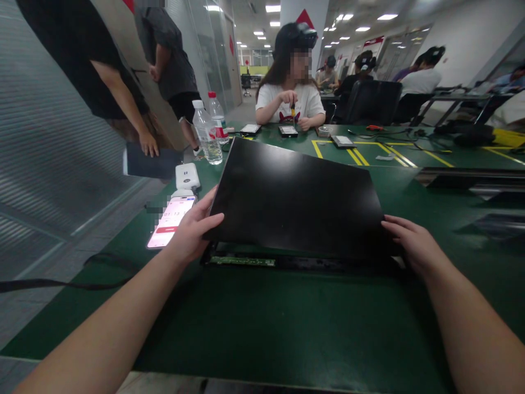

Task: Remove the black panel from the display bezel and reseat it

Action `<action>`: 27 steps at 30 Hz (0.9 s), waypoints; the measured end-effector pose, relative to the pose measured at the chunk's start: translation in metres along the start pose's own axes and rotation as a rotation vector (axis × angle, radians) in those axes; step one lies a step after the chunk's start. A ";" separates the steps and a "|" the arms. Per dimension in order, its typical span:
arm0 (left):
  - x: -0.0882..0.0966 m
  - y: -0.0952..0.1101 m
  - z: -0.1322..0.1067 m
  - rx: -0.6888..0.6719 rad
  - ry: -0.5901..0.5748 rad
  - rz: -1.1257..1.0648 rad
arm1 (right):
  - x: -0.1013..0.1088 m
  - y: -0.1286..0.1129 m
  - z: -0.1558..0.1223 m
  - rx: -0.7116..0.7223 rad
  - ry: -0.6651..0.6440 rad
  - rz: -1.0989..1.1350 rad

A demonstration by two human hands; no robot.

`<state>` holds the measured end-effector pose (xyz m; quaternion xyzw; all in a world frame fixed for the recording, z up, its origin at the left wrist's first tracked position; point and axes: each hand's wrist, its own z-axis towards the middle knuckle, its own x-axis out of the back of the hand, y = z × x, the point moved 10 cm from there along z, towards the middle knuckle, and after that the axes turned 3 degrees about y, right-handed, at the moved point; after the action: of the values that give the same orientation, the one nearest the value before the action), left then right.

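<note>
A black flat display panel (295, 202) is tilted up in front of me, its near edge lower than its far edge. My left hand (194, 227) grips its left side, thumb on the front face and fingers behind. At the right edge my right hand (408, 238) holds the panel between thumb and fingers, with the thumb mostly hidden. Under the near edge lies a dark frame (328, 265) with a narrow green circuit board (244, 261) along it. The panel hides the rest of that frame.
Left of the panel lie a lit phone (172, 221) and a white power bank (187, 176), with two water bottles (208, 137) behind. Across the green table (262, 323), a person (291, 98) works with a screwdriver on a hard drive (288, 131). More panels (471, 179) lie right.
</note>
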<state>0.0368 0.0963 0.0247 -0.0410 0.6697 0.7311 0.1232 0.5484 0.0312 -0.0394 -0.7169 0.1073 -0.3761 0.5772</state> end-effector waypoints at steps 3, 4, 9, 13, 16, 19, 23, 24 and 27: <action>0.003 0.002 0.001 0.006 0.021 0.000 | -0.007 0.003 -0.003 -0.097 -0.064 0.237; 0.005 0.003 0.002 0.005 0.029 -0.001 | -0.008 0.003 -0.004 -0.126 -0.078 0.290; 0.015 0.010 0.006 0.001 0.062 -0.019 | -0.003 -0.014 -0.016 -0.132 -0.057 0.452; 0.017 0.010 0.007 0.023 0.078 -0.051 | 0.001 -0.036 -0.032 -0.103 -0.085 0.581; 0.014 0.009 0.007 0.040 0.067 -0.059 | 0.001 -0.045 -0.041 -0.094 -0.124 0.562; 0.013 0.007 0.007 0.054 0.059 -0.052 | -0.006 -0.036 -0.046 -0.190 -0.163 0.503; 0.016 0.004 0.008 0.094 0.058 -0.043 | -0.014 -0.018 -0.046 -0.315 -0.164 0.486; 0.019 0.003 0.008 0.103 0.074 -0.047 | -0.014 -0.012 -0.046 -0.349 -0.147 0.482; 0.029 -0.001 0.010 0.125 0.155 -0.062 | -0.009 -0.014 -0.039 -0.272 -0.125 0.522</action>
<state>0.0104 0.1099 0.0185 -0.1104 0.7201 0.6783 0.0962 0.5123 0.0118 -0.0288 -0.7577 0.3015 -0.1524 0.5584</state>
